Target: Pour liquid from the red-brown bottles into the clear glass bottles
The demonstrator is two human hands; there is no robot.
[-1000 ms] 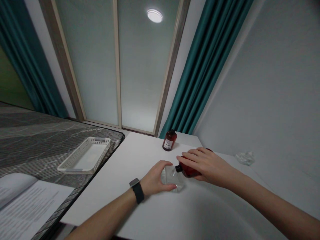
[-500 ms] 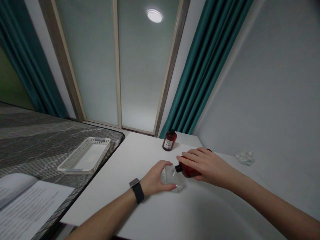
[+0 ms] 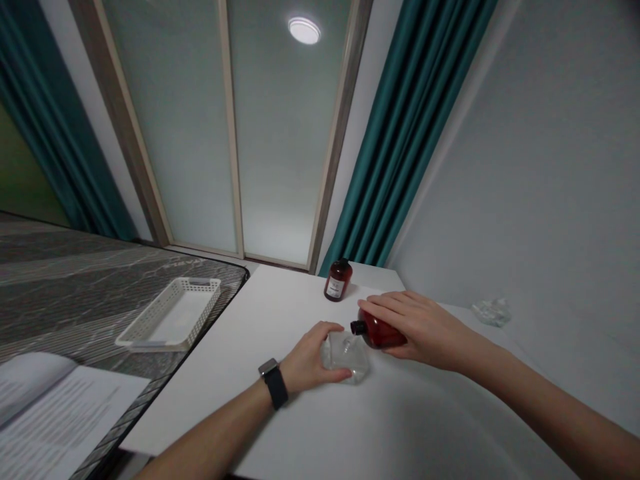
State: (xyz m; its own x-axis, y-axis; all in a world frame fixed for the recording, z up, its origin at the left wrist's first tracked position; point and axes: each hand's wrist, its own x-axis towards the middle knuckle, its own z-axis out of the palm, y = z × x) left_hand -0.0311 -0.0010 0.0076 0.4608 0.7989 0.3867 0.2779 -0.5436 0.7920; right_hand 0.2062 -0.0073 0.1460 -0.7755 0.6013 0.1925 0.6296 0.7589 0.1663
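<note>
Low over the white table, my right hand [image 3: 405, 321] grips a reddish-brown bottle [image 3: 379, 331] tilted on its side, its black neck pointing left. Just below that neck, a clear square container [image 3: 346, 357] rests on the table, with some clear liquid apparently in it. My left hand [image 3: 311, 360] is wrapped around the container's left side, thumb and fingers on opposite walls. A small gap separates the bottle's mouth from the container's top. Behind them stands a second brown bottle [image 3: 338, 281], upright, with a white label and a dark top.
The white table [image 3: 240, 373] borders a dark patterned surface on the left. On that surface lie a white perforated basket [image 3: 173, 317] and an open book [image 3: 65, 407]. Crumpled clear plastic [image 3: 491, 311] sits against the wall at right. Teal curtains and sliding glass doors are behind.
My right hand has raised the tilted bottle slightly, moving its neck up off the container's opening. My left hand stays on the container. The view has shifted a little.
</note>
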